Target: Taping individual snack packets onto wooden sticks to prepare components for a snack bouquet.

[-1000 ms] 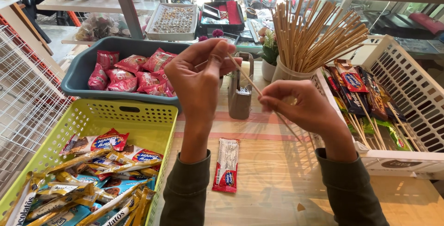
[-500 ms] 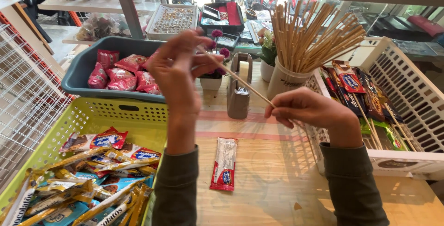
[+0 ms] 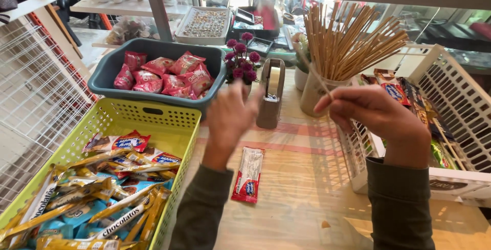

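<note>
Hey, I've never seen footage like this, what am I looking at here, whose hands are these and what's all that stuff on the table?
This is one picture from a camera worn on a person's head, looking down at their own two bare hands over a wooden table. No machine is involved. The right hand pinches a thin wooden stick. The left hand is raised with fingers spread and holds nothing; it is motion-blurred. Below it a red snack packet lies on the table. Behind stand a tape dispenser and a cup of sticks. On the left are a green basket of chocolate bars and a blue tub of red packets; a white basket of snacks sits on the right.
</note>
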